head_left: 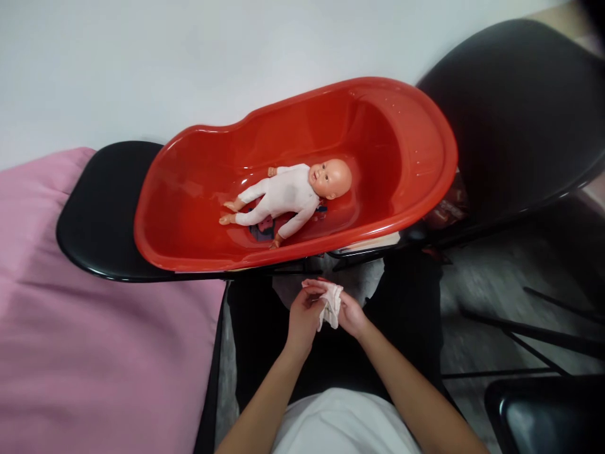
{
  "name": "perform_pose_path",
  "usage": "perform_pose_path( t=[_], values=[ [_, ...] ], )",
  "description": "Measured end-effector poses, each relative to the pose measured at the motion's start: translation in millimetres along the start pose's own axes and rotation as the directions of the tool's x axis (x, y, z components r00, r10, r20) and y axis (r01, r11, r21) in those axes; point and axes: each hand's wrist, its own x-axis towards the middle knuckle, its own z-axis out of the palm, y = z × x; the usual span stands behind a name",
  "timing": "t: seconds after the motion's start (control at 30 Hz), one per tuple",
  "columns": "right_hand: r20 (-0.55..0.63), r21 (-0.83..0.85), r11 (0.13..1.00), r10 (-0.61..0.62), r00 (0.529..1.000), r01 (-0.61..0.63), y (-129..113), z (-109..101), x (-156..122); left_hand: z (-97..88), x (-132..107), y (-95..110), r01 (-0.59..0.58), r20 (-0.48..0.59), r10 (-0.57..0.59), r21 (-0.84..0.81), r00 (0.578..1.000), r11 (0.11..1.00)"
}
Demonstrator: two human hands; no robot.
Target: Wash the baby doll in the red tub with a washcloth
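A baby doll (288, 192) in a white suit lies on its back inside a red plastic baby tub (416, 189), head to the right. Below the tub, over my lap, my left hand (302, 318) and my right hand (352, 315) are closed together on a small crumpled pale pink cloth (329, 302). Both hands pinch the cloth between them, just short of the tub's near rim.
The tub rests across two black chairs, one at the left (94, 221) and one at the right (520, 120). A pink blanket (94, 359) covers the left foreground. Black chair legs and a third black seat (543, 410) stand at the lower right on a grey floor.
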Motion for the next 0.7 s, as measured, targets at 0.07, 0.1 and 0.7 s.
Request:
perform_pose_path(
  t=[0.07,0.1,0.7],
  values=[
    [0.001,0.001,1.000,-0.007,1.000,0.007,0,0,-1,3.1,1,-3,-0.024,0.003,0.024,0.004,1.000,1.000],
    [0.002,-0.001,1.000,-0.012,1.000,0.012,0,0,-2,4.5,1,-5,-0.036,0.021,0.035,0.008,0.999,0.999],
    [-0.331,0.221,0.974,0.031,0.943,0.045,-1,-31,-1,7.5,-1,-58,-0.610,0.649,0.250,0.416,0.719,0.674]
  ],
)
